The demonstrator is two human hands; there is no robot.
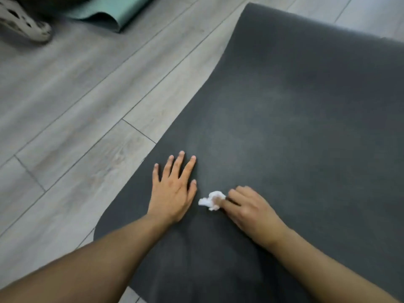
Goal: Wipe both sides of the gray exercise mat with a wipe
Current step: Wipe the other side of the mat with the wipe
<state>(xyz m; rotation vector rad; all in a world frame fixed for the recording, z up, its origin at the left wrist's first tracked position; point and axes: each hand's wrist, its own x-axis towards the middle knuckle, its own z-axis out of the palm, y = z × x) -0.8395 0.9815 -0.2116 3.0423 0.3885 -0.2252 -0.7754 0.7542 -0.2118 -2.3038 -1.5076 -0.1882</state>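
Left hand (172, 191) lies spread flat on the gray mat (306, 127); right hand (247, 206), lower centre, pinches a crumpled white wipe (211, 201) in its grip.

The left hand (172, 190) lies flat, palm down, fingers straight and spread. The right hand (249, 207), knuckles up, pinches a small crumpled white wipe (211, 201) in curled fingertips. Both bare forearms (98, 259) reach forward.

Colours and patterns, head view.
Exercise mat (295, 127): dark charcoal gray, paler cloudy patches. Wipe (211, 201): white. Floor (76, 106): pale gray wood-grain planks, thin dark seams. Second mat (109, 12): plain mint green. Blurred object (24, 22): off-white, black spots.
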